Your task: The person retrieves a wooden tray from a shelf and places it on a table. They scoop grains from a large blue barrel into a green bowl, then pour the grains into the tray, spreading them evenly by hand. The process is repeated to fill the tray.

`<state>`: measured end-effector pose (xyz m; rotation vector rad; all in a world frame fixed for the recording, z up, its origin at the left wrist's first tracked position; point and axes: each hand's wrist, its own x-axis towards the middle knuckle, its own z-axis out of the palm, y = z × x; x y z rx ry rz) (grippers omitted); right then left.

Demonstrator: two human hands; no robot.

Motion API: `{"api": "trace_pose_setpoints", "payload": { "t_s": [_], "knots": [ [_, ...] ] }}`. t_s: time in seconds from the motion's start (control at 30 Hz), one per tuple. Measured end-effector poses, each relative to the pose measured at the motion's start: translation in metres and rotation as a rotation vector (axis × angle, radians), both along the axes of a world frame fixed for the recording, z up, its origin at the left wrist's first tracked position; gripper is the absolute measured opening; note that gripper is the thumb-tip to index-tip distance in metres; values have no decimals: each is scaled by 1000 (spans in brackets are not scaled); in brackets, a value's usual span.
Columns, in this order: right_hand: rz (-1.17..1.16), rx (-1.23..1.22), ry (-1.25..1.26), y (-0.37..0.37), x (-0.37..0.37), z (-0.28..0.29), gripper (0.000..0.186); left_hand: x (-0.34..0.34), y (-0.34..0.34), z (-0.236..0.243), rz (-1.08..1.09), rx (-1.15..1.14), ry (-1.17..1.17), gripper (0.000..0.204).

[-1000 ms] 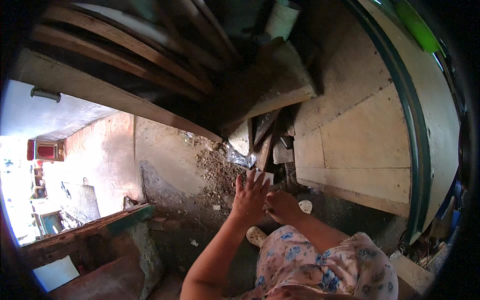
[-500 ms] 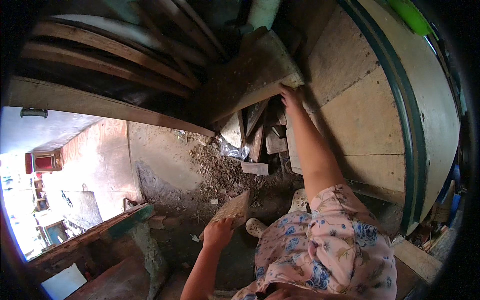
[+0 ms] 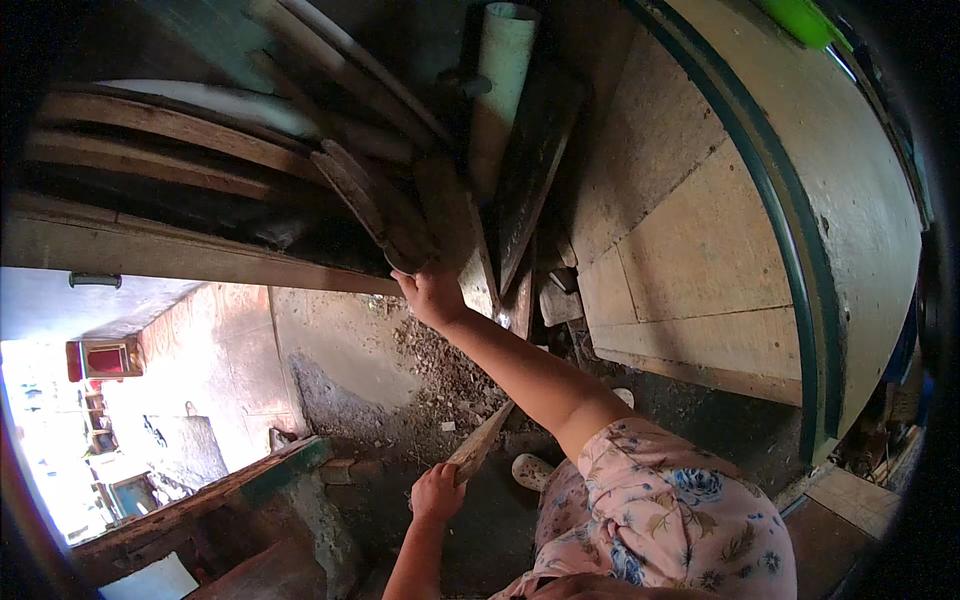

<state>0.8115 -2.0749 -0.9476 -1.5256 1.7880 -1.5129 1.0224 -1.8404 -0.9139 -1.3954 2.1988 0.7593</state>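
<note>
My left hand (image 3: 437, 490) is closed on a short, weathered wooden board (image 3: 480, 440), held low beside my floral-printed clothing. My right hand (image 3: 428, 298) reaches up with fingers closed on the lower end of a dark, rough plank (image 3: 365, 195), under the shadowed stack of long timbers (image 3: 165, 112). Just right of that plank, upright boards (image 3: 535, 175) lean by a pale pipe (image 3: 505, 50). Some of the grip is in shadow.
A panelled wooden surface (image 3: 700, 250) with a dark green trim curves along the right. Rubble (image 3: 420, 355) lies on the dirty floor. A low ledge (image 3: 220, 488) runs at lower left, with a bright doorway area and a pale wall (image 3: 210, 360) beyond.
My left hand took up a board and lowered it. My right hand rose to a large board's corner, then moved left to another plank. The large board no longer lies across the gap.
</note>
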Motion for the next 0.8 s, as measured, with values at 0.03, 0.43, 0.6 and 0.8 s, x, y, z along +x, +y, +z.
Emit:
{"api": "trace_pose_setpoints", "payload": {
  "t_s": [0.03,0.43,0.6,0.8],
  "knots": [
    [2,-2,5,-2,2,0,20,2,1,-1,0,4,2,33],
    [-174,225,-153,-36,-64,25,32,3,0,6,51,18,16,30],
    [-298,17,-58,-69,-174,-39,30,0,5,6,24,-24,36,30],
    [-168,546,782,-50,-226,-62,29,3,11,-2,32,-45,41,27]
  ]
}}
